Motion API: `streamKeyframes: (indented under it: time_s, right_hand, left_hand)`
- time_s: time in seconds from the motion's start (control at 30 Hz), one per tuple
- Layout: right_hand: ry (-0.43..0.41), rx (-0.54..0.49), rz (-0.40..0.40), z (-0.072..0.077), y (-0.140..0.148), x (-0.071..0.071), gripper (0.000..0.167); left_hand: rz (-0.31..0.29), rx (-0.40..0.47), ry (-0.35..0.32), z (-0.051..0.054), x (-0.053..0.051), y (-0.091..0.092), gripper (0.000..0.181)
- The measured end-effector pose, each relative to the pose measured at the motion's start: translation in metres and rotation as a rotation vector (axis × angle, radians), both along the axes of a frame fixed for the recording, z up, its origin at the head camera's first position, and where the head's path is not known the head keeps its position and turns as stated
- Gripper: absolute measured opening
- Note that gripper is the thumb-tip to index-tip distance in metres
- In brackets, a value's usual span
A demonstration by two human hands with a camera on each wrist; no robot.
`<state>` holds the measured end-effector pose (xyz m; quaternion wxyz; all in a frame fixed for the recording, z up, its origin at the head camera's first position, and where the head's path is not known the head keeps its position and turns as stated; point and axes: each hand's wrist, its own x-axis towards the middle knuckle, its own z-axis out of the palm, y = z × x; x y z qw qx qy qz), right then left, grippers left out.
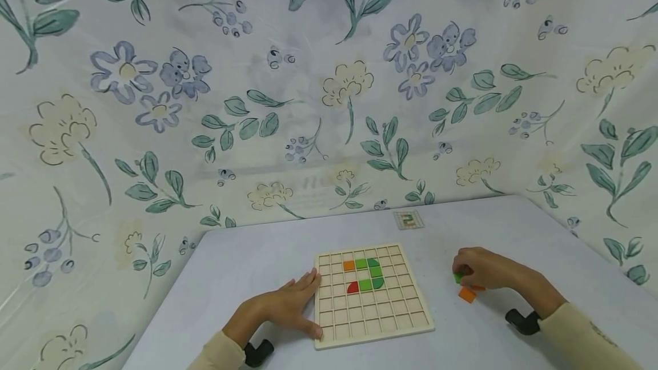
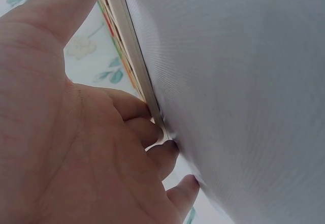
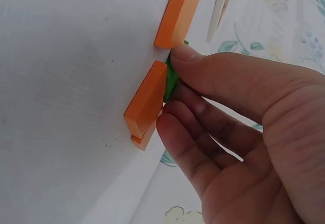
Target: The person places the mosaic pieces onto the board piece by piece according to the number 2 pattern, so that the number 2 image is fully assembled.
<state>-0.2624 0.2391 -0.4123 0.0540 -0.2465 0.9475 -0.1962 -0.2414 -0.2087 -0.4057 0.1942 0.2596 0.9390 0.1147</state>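
A wooden grid board [image 1: 375,316] lies on the table, holding an orange square [image 1: 349,265], several green pieces [image 1: 377,271] and a red rounded piece [image 1: 352,287]. My left hand [image 1: 288,306] rests at the board's left side, fingers spread and touching its edge [image 2: 133,46]. To the right of the board, my right hand [image 1: 480,268] pinches a green piece [image 1: 458,277] between thumb and fingers. In the right wrist view this green piece [image 3: 171,77] is partly hidden by the thumb, close beside orange blocks [image 3: 147,94], which lie on the table.
A small card with a grid pattern [image 1: 409,220] lies at the back of the white table [image 1: 231,267]. Behind the table hangs a floral cloth [image 1: 308,101], which also runs along the right side.
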Motion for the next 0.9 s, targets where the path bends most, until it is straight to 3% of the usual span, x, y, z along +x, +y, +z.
streamKeyframes:
  time_s: [0.4, 0.7, 0.9]
  right_hand:
    - [0.033, -0.031, 0.019, 0.0021, -0.0025, -0.0003, 0.014]
    - [0.078, -0.082, 0.121, 0.0079, -0.0030, -0.0034, 0.016]
    - [0.100, -0.080, 0.129, 0.0078, -0.0088, -0.0040, 0.015]
  left_hand:
    - [-0.002, 0.002, -0.002, 0.0008, -0.0006, -0.0001, 0.120]
    - [0.001, 0.001, -0.003, 0.0010, -0.0019, -0.0003, 0.121]
    - [-0.002, -0.004, 0.004, -0.0011, -0.0024, -0.0001, 0.122]
